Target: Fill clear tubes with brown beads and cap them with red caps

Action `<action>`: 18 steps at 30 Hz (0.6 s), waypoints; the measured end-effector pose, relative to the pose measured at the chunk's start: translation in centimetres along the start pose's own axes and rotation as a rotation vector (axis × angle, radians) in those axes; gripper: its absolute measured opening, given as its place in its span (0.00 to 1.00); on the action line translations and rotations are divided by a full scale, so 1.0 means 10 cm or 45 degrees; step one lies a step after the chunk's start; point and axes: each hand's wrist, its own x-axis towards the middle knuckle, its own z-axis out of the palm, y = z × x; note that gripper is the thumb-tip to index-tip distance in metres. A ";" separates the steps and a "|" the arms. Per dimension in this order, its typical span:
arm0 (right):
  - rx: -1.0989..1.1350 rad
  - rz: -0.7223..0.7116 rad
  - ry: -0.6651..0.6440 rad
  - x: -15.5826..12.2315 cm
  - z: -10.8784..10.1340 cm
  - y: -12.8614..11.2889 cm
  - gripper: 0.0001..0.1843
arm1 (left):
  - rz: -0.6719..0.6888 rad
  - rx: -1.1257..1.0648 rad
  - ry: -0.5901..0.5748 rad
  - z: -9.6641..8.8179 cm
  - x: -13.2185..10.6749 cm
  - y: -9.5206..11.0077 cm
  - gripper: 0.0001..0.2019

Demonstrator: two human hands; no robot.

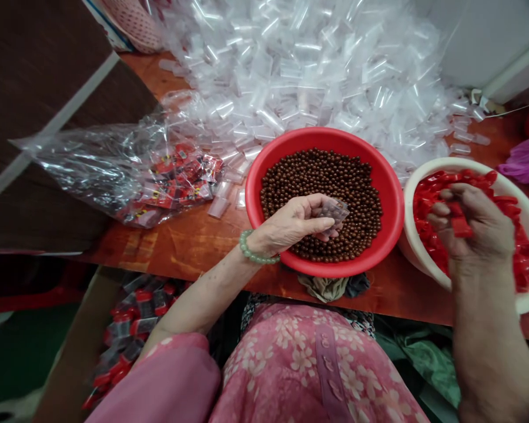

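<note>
My left hand [293,224] hovers over a red bowl [390,194] full of small brown balls [321,176]. Its fingers are closed on a small clear plastic vial [334,210] that seems to hold brown balls. My right hand [476,226] is over a white bowl [526,214] of red plastic caps [524,258]. It pinches one red cap [461,226] between thumb and fingers.
A large heap of empty clear vials [308,64] covers the back of the wooden table [189,241]. A clear plastic bag [114,164] with red-labelled items lies at left. A box of filled, red-capped vials [127,329] sits below the table edge. Purple plastic [526,161] lies at far right.
</note>
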 end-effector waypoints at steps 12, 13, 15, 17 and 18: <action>0.447 -0.246 -0.979 0.12 0.88 -0.93 0.18 | -0.009 0.038 0.002 -0.05 -0.05 0.03 0.23; 0.433 -0.271 -1.007 0.14 0.89 -0.92 0.17 | -0.016 0.056 -0.003 -0.05 -0.06 0.05 0.24; 0.414 -0.304 -1.073 0.17 0.92 -0.92 0.15 | -0.033 0.097 -0.002 -0.06 -0.08 0.08 0.25; 0.411 -0.275 -1.139 0.18 0.95 -0.94 0.15 | -0.035 0.135 0.026 -0.07 -0.09 0.11 0.25; 0.415 -0.245 -1.166 0.18 0.96 -0.95 0.16 | -0.026 0.150 0.044 -0.07 -0.09 0.12 0.25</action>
